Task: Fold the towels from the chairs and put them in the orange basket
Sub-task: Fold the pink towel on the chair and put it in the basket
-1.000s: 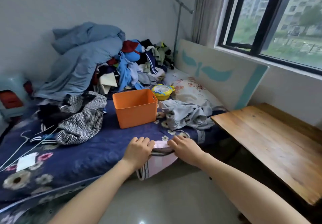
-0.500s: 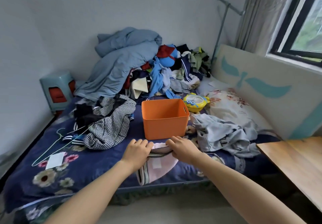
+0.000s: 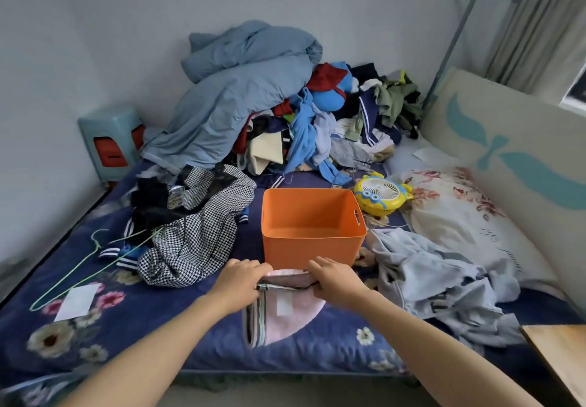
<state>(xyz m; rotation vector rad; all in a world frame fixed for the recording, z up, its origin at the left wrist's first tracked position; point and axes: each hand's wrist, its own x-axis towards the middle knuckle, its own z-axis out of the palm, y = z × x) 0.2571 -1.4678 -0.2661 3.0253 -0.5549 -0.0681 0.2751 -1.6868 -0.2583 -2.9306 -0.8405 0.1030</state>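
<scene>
1. One orange basket stands on the bed. One pink towel lies just in front of it. There are two hands, the left hand and the right hand.
2. Since a second ago, the towel has moved farther onto the bed, nearer the basket. Only a corner of the wooden counter now shows.
3. Both hands grip the towel's folded far edge, with fingers curled over it.

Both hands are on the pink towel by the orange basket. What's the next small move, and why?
Probably lift the pink towel and carry it forward over the near rim of the orange basket. The left hand and right hand both grip its far edge, it looks already folded, and the basket stands just beyond, with nothing visible inside.
</scene>
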